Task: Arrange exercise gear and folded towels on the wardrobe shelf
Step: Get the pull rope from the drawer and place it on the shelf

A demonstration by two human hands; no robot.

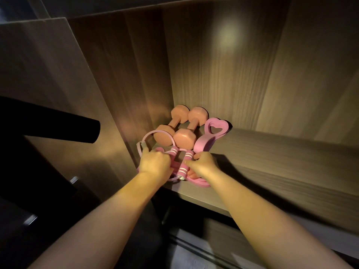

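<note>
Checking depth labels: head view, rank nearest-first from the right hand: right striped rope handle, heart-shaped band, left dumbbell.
1. Right pink white-striped foam rope handle: in right hand.
2. Pink heart-shaped band: just behind.
3. Left salmon hexagonal dumbbell: back left.

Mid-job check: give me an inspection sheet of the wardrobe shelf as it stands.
Surface: wood-grain shelf, dimly lit.
Job's things: two pink dumbbells side by side in the back left corner; heart-handled pink trainer to their right; jump rope in front; towels not seen.
Clutter: nothing seen.
Grippers: left hand grips the rope; right hand pinches one handle.
Cables: nothing seen beyond the rope's cord.
Surroundings: wardrobe walls; dark rod at left.
</note>
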